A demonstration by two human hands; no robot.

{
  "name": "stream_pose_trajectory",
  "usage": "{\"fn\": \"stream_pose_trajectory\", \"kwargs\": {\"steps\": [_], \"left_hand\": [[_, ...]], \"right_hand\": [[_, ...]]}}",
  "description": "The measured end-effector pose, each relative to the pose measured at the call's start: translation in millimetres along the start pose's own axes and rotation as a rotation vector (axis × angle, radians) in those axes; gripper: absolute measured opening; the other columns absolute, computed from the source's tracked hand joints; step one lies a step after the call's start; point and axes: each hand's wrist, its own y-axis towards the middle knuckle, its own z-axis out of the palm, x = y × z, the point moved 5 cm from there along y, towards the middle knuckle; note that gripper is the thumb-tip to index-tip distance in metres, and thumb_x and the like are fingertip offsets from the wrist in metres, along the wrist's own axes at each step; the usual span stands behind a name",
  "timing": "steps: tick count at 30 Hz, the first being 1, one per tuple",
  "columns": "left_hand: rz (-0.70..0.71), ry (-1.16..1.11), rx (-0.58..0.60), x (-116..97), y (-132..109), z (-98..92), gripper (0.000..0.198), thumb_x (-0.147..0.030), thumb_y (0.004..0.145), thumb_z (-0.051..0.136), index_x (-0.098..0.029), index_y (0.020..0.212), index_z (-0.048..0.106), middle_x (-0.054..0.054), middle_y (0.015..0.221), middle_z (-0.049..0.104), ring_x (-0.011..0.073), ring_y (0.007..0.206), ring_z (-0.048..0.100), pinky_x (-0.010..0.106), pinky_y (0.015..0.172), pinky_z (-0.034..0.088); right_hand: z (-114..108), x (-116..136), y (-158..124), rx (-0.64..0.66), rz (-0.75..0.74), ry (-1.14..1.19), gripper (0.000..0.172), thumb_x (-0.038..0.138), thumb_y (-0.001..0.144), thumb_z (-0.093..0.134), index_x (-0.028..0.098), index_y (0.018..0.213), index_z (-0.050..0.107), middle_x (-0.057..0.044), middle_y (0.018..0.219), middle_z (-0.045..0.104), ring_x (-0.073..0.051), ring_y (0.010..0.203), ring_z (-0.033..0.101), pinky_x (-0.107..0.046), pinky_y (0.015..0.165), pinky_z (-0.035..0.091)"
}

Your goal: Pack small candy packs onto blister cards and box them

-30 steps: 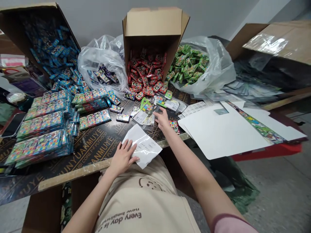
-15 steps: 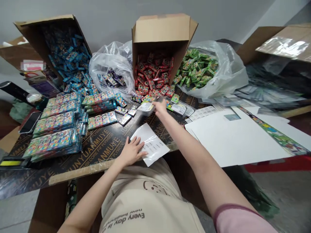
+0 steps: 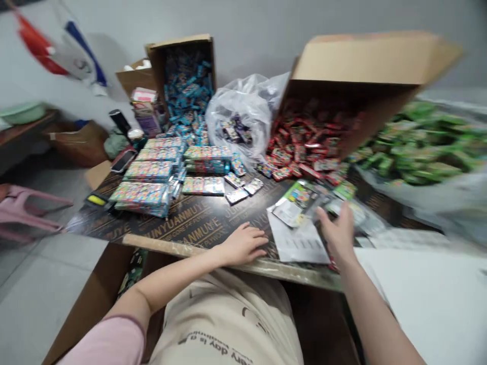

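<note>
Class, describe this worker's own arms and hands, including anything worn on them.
The left hand and right hand are ungloved, and both forearms are bare, without visible accessories. The left sleeve is short and light pink; the right one is out of frame.

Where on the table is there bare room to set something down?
The widest bare patch of tabletop lies between the packet stacks, the front edge and the left hand. A smaller one lies between three loose packets and the white sheet. It's crowded at the back, where red packets spill from a carton, and around the right hand.
</note>
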Motion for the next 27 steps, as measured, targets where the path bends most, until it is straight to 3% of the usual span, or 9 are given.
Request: {"fn": "stream_pose_trajectory", "kwargs": {"steps": [1, 4, 9, 11, 13, 16, 18, 22, 27], "left_hand": [[-0.039, -0.002, -0.064, 7, -25, -11.5, 0.033, -0.037, 0.095, 0.050, -0.020, 0.119, 0.062, 0.012, 0.128, 0.064, 0.0223, 0.120, 0.059, 0.046, 0.111, 0.038], [-0.225, 0.076, -0.342, 30, -108, -50.1, 0.028, -0.031, 0.095, 0.049, -0.020, 0.113, 0.066, 0.012, 0.122, 0.068, 0.0207, 0.114, 0.063, 0.042, 0.103, 0.047], [-0.532, 0.233, -0.699, 63, -227, -129.3, 0.021, -0.024, 0.088, 0.057, -0.020, 0.101, 0.072, 0.012, 0.114, 0.071, 0.0225, 0.107, 0.066, 0.042, 0.094, 0.053], [-0.696, 0.157, -0.834, 93, -259, -173.3, 0.017, -0.025, 0.083, 0.063, -0.019, 0.093, 0.075, 0.010, 0.113, 0.072, 0.0241, 0.109, 0.065, 0.044, 0.100, 0.049], [-0.980, -0.049, -1.017, 143, -284, -216.5, 0.010, -0.022, 0.075, 0.070, -0.019, 0.083, 0.075, 0.008, 0.110, 0.073, 0.0247, 0.113, 0.062, 0.040, 0.106, 0.043], [-1.133, -0.164, -1.113, 229, -288, -270.8, 0.010, -0.022, 0.079, 0.067, -0.014, 0.082, 0.074, 0.009, 0.099, 0.075, 0.0273, 0.108, 0.064, 0.037, 0.099, 0.047], [-1.200, -0.307, -1.118, 291, -275, -289.5, 0.015, -0.026, 0.083, 0.066, -0.012, 0.084, 0.072, 0.008, 0.093, 0.073, 0.0267, 0.101, 0.066, 0.035, 0.089, 0.051], [-1.287, -0.637, -1.106, 389, -237, -293.1, 0.034, -0.035, 0.092, 0.059, -0.014, 0.119, 0.059, 0.010, 0.118, 0.062, 0.0216, 0.101, 0.063, 0.042, 0.086, 0.055], [-1.309, -0.907, -1.162, 458, -200, -285.6, 0.038, -0.036, 0.092, 0.058, -0.016, 0.124, 0.055, 0.010, 0.123, 0.059, 0.0226, 0.105, 0.061, 0.044, 0.088, 0.054]], "right_hand": [[2, 7, -7, -0.045, -0.077, -0.056, 0.077, 0.057, 0.084, 0.053, 0.011, 0.144, 0.038, -0.023, 0.148, 0.037, -0.038, 0.142, 0.030, -0.051, 0.118, 0.023], [38, 42, -34, 0.037, -0.340, -0.090, 0.068, 0.055, 0.087, 0.047, 0.018, 0.145, 0.041, -0.019, 0.152, 0.034, -0.036, 0.143, 0.029, -0.053, 0.116, 0.024], [154, 108, -97, 0.465, -0.638, -0.043, 0.045, 0.046, 0.087, 0.050, 0.022, 0.123, 0.063, -0.019, 0.138, 0.051, -0.038, 0.129, 0.047, -0.058, 0.103, 0.039], [197, 135, -123, 0.656, -0.774, 0.028, 0.038, 0.043, 0.090, 0.048, 0.021, 0.115, 0.067, -0.018, 0.126, 0.061, -0.034, 0.120, 0.056, -0.053, 0.100, 0.044], [230, 157, -147, 0.823, -0.895, 0.059, 0.037, 0.038, 0.093, 0.046, 0.018, 0.115, 0.068, -0.017, 0.124, 0.064, -0.030, 0.117, 0.059, -0.048, 0.099, 0.047], [258, 175, -170, 0.864, -1.003, -0.084, 0.039, 0.035, 0.094, 0.048, 0.019, 0.127, 0.062, -0.017, 0.138, 0.056, -0.033, 0.129, 0.051, -0.051, 0.103, 0.043], [266, 179, -179, 0.805, -1.054, -0.213, 0.044, 0.036, 0.095, 0.049, 0.022, 0.136, 0.056, -0.016, 0.146, 0.049, -0.035, 0.136, 0.044, -0.054, 0.105, 0.039], [265, 178, -184, 0.745, -1.108, -0.328, 0.049, 0.040, 0.096, 0.048, 0.025, 0.142, 0.048, -0.013, 0.149, 0.045, -0.032, 0.138, 0.042, -0.051, 0.108, 0.037], [261, 177, -180, 0.745, -1.105, -0.348, 0.050, 0.041, 0.097, 0.044, 0.026, 0.145, 0.044, -0.010, 0.151, 0.042, -0.029, 0.139, 0.041, -0.049, 0.108, 0.036]]}}
